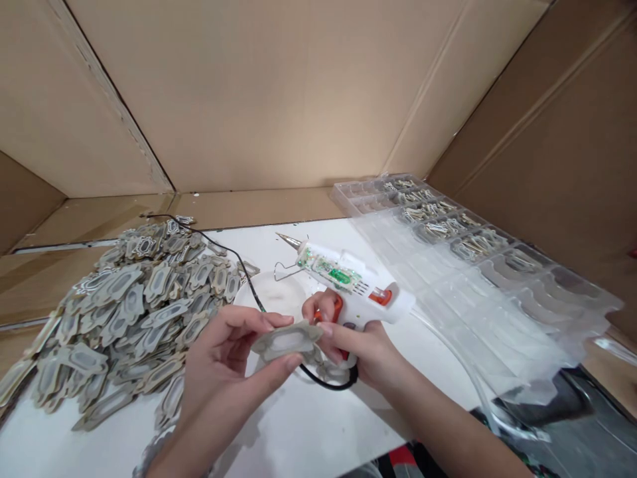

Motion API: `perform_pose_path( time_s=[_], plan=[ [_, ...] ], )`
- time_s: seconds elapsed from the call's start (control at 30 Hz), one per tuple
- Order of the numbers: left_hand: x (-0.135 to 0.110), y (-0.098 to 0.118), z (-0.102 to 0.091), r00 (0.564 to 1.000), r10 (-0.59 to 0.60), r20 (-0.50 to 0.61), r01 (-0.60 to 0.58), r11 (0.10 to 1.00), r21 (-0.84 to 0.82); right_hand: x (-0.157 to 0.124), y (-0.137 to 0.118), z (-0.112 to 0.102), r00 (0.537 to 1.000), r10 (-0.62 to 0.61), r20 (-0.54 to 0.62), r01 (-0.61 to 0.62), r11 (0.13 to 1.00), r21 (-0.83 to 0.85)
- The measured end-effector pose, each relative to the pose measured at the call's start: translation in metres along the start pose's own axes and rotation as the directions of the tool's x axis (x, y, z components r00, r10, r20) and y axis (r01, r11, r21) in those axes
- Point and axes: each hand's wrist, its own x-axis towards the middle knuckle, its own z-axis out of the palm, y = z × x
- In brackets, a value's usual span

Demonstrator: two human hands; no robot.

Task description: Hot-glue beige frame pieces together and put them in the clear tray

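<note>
My left hand [233, 358] pinches a flat grey cut-out piece [286, 342] between thumb and fingers, low in the middle of the view. My right hand [355, 342] is wrapped round the handle of a white glue gun [348, 279] with an orange trigger; its metal nozzle points up and to the left. One right finger also touches the edge of the grey piece. The gun's black cord [239, 262] runs from under my hands across the table toward the back left.
A big heap of the same grey pieces [129, 312] covers the table's left side. Clear plastic blister trays [478, 279], some pockets filled, lie at the right. A round white dish [279, 292] sits behind my hands. Cardboard walls [279, 93] enclose the white table [298, 425].
</note>
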Motion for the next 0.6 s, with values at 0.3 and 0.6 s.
perform_pose_path(
  time_s=[0.3, 0.6],
  plan=[
    [0.005, -0.001, -0.014, 0.821, 0.548, 0.158, -0.539, 0.655, 0.530, 0.001, -0.008, -0.005, 0.997, -0.049, -0.060, 0.040, 0.989, -0.141],
    [0.022, 0.017, -0.050, 0.693, 0.700, 0.175, -0.440, 0.217, 0.871, -0.004, -0.016, -0.013, 0.915, -0.391, 0.101, 0.325, 0.565, -0.758]
  ],
)
